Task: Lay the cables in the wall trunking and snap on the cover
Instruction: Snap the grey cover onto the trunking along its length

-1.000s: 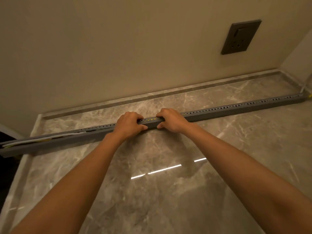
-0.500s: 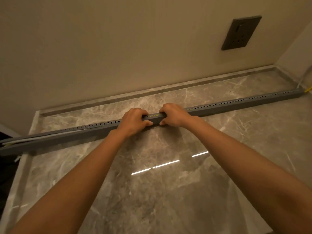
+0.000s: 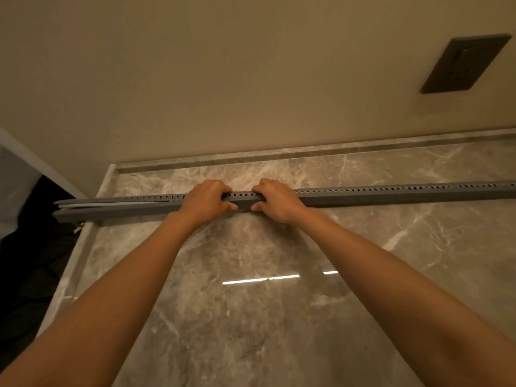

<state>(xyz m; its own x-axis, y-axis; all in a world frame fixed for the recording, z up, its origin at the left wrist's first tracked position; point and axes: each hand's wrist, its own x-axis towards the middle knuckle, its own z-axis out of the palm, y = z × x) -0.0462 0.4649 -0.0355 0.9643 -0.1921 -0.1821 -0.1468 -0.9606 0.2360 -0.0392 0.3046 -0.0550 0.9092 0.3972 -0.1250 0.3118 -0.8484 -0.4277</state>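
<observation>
A long grey trunking [image 3: 391, 195] with a row of slots along its top lies across the marble surface, running off the right edge. My left hand [image 3: 208, 201] and my right hand [image 3: 275, 201] grip it side by side near its middle, fingers curled over the top and thumbs on the near face. At the left end the grey cover strip [image 3: 111, 201] sits raised and askew from the channel, with a pale cable beneath it. Between my hands the cover lies flat.
A beige wall rises behind a marble ledge [image 3: 279, 156]. A dark socket plate [image 3: 465, 64] is mounted on the wall at upper right. The marble surface [image 3: 251, 317] ends at its left edge [image 3: 81, 247], beyond which is dark space.
Both hands have slid left along the trunking, still gripping it, and my view has turned left. The right end of the trunking is now out of frame.
</observation>
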